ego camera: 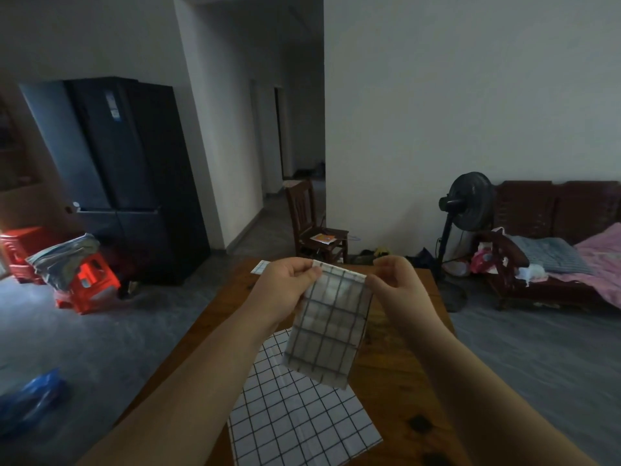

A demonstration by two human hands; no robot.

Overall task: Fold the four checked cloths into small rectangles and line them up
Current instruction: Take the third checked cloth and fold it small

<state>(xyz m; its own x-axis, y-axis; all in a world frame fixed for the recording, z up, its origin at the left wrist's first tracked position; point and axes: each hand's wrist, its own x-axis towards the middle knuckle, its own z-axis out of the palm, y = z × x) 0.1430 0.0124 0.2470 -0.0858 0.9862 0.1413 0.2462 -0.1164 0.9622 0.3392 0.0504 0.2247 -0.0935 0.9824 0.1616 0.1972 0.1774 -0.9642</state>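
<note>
L hand [291, 288] & R hand [396, 286] pinch folded cloth [327, 327] by top corners, above table [400, 371] centre; flat cloth [295, 422] at near edge.

We are finding nothing we can actually read here. We are seeing a pale label [115, 105] high on the door of the dark refrigerator [127, 169], but its print is too small and blurred to make out. We are also noticing an orange-and-white printed item [323, 238] lying on the seat of the wooden chair [314, 227]; any wording on it is staying illegible. The red plastic stool [92, 280] is showing pale marks on its side, too unclear to tell as letters.
</note>
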